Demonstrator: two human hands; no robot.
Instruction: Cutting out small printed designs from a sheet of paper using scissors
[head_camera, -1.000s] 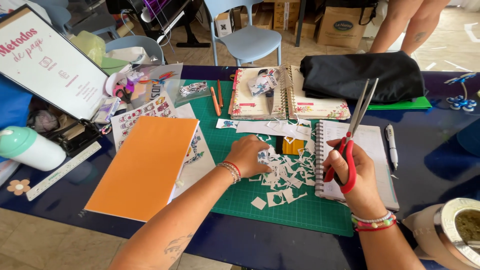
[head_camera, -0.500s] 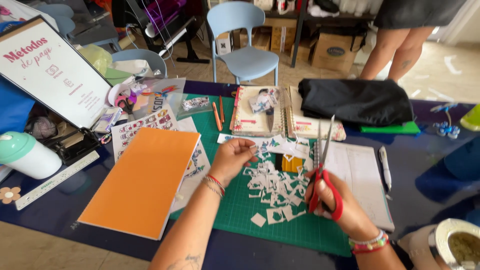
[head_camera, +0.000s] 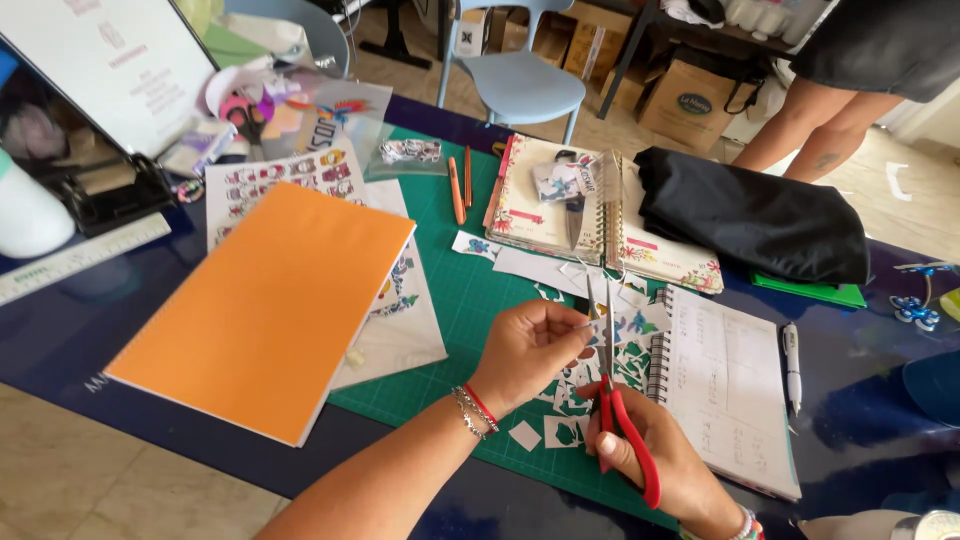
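My right hand (head_camera: 655, 452) grips red-handled scissors (head_camera: 612, 400), blades pointing up and away from me. My left hand (head_camera: 528, 348) pinches a small paper cutout (head_camera: 592, 325) right against the blades. Both hands hover over a green cutting mat (head_camera: 470, 300) strewn with several small white and printed paper scraps (head_camera: 560, 425). A lined spiral notebook (head_camera: 728, 385) lies just right of the hands.
An orange sheet (head_camera: 265, 305) covers sticker sheets at the left. Behind the mat are an open floral planner (head_camera: 550, 205), two orange pencils (head_camera: 456, 188) and a black fabric bundle (head_camera: 760, 220). A white pen (head_camera: 792, 365), a ruler (head_camera: 80, 258) and a blue chair (head_camera: 515, 85) are around. Another person's legs (head_camera: 800, 135) stand at the far right.
My hands came together: the left hand lifted a cutout off the mat to the scissors, and the right hand brought the scissors in towards it. The view moved closer.
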